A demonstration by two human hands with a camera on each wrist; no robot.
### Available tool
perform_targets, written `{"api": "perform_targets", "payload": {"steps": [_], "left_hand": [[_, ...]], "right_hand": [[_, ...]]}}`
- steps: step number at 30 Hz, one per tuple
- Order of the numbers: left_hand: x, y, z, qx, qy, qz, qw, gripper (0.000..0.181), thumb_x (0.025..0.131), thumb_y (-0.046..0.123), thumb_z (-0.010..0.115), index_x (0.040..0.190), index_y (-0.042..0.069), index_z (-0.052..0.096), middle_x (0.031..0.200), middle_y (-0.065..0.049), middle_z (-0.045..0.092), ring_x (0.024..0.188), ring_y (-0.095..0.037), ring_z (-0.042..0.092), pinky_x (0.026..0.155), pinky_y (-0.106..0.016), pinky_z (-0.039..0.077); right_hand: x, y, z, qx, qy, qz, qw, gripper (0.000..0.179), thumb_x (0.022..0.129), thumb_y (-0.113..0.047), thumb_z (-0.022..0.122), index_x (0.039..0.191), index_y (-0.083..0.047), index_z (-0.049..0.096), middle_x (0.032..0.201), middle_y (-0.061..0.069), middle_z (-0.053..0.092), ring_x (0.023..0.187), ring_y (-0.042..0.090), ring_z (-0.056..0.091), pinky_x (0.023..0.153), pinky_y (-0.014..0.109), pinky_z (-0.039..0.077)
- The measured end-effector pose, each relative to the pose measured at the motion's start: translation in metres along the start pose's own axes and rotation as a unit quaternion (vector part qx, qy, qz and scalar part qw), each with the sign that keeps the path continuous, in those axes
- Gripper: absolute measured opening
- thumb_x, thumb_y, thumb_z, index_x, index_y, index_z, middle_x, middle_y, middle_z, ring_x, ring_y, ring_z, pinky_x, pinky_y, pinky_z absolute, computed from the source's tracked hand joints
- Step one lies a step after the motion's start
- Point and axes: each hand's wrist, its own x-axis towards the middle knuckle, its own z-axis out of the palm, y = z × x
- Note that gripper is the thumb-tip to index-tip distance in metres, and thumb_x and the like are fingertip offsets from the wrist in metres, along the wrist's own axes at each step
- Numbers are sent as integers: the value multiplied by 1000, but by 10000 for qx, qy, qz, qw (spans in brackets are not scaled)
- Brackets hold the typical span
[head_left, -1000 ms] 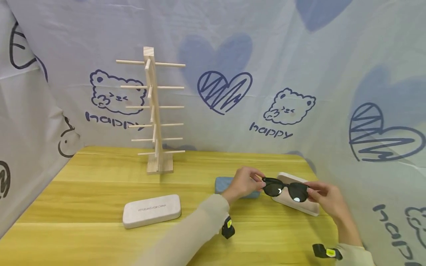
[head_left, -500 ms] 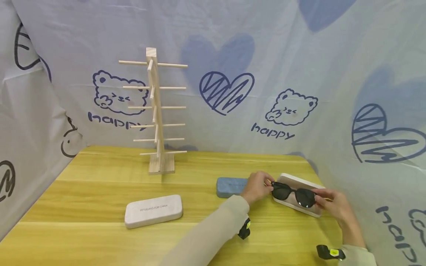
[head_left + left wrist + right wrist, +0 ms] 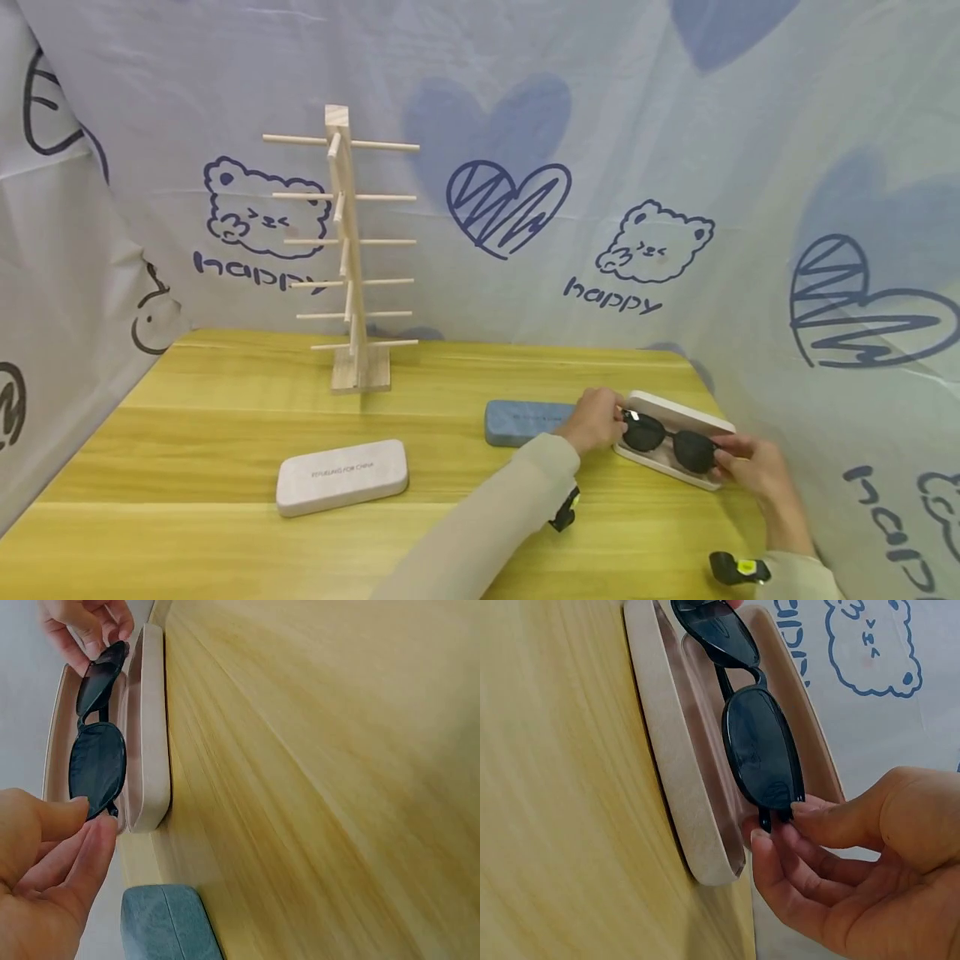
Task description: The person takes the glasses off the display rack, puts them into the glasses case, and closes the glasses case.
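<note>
Black sunglasses (image 3: 667,443) are held between both hands, over the inside of an open pale glasses case (image 3: 693,414) at the right of the table. My left hand (image 3: 597,419) pinches one end of the frame, thumb on the lens edge in the left wrist view. At the other end, my right hand (image 3: 753,467) pinches the hinge corner; the right wrist view shows thumb and fingers (image 3: 810,874) there. A folded temple arm shows behind the lenses. Whether the sunglasses touch the case lining, I cannot tell.
A blue glasses case (image 3: 517,423) lies just left of the left hand, partly behind it. A shut white glasses case (image 3: 342,477) rests at the table's left front. The wooden display rack (image 3: 352,250) with several pegs stands at the back; a printed curtain (image 3: 510,83) hangs behind.
Both hands have carried the sunglasses to the right and slightly down, from in front of the open case to over its inside. More of the blue case shows now.
</note>
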Motion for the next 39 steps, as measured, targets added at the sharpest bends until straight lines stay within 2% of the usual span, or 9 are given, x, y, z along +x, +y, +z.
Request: {"api": "perform_targets", "payload": {"steps": [6, 12, 19, 24, 30, 32, 35, 37, 39], "left_hand": [[4, 2, 8, 399, -273, -50, 9988, 18, 96, 10, 71, 79, 8, 64, 62, 5, 41, 59, -9, 38, 54, -22, 33], [2, 4, 10, 594, -454, -221, 9970, 9, 91, 4, 69, 87, 11, 72, 72, 4, 55, 59, -10, 41, 52, -23, 36], [1, 4, 10, 596, -662, -391, 9953, 37, 90, 9, 70, 63, 14, 45, 57, 5, 35, 52, -10, 31, 48, -24, 28], [0, 6, 10, 568, -726, -380, 9950, 24, 91, 11, 71, 72, 11, 57, 64, 5, 47, 58, -9, 38, 52, -23, 34], [-3, 12, 5, 539, -796, -479, 9942, 20, 96, 15, 71, 114, 9, 73, 120, -2, 70, 93, -10, 59, 75, -25, 49], [-2, 12, 5, 396, -763, -498, 9951, 9, 98, 12, 67, 90, 8, 70, 90, 0, 66, 71, -10, 50, 62, -24, 42], [1, 11, 4, 149, -570, -599, 9965, 40, 101, 10, 61, 64, 12, 47, 60, 3, 37, 53, -10, 25, 50, -25, 27], [2, 12, 3, -28, -439, -649, 9969, 40, 106, 13, 56, 68, 12, 44, 60, 1, 27, 50, -12, 23, 48, -26, 24], [2, 15, 0, -192, -294, -765, 9965, 22, 108, 20, 52, 94, 9, 65, 71, -1, 56, 57, -13, 50, 52, -27, 39]], "right_hand": [[2, 4, -3, -266, 11, 61, 9996, 32, 95, 8, 61, 119, 29, 55, 89, 28, 73, 62, 5, 64, 59, 20, 57], [3, 2, -1, -792, 213, 152, 9965, 29, 94, -1, 67, 115, 19, 65, 90, 27, 75, 65, 4, 61, 57, 18, 52], [4, 5, 3, -855, 565, 235, 9945, 28, 95, -3, 68, 115, 17, 67, 82, 19, 76, 62, 4, 58, 55, 18, 50], [5, 7, 6, -719, 749, 343, 9940, 32, 93, -3, 71, 119, 16, 66, 101, 31, 75, 63, -1, 59, 56, 16, 51], [2, 9, 5, -837, 884, 194, 9924, 36, 88, -7, 79, 117, 12, 69, 116, 33, 70, 61, -4, 61, 58, 11, 47], [3, 9, 3, -793, 965, 166, 9920, 35, 88, -7, 78, 116, 13, 69, 109, 31, 73, 59, -3, 61, 58, 12, 47], [4, 8, -2, -555, 971, 238, 9934, 38, 92, -8, 75, 117, 19, 65, 99, 30, 75, 60, 2, 64, 57, 19, 55], [5, 6, -7, -489, 924, 377, 9938, 46, 95, -15, 73, 122, 20, 61, 101, 33, 74, 64, 7, 68, 60, 23, 59], [6, 3, -12, -322, 627, 577, 9958, 60, 98, -27, 70, 132, 20, 53, 114, 38, 69, 72, 15, 73, 66, 30, 63]]}}
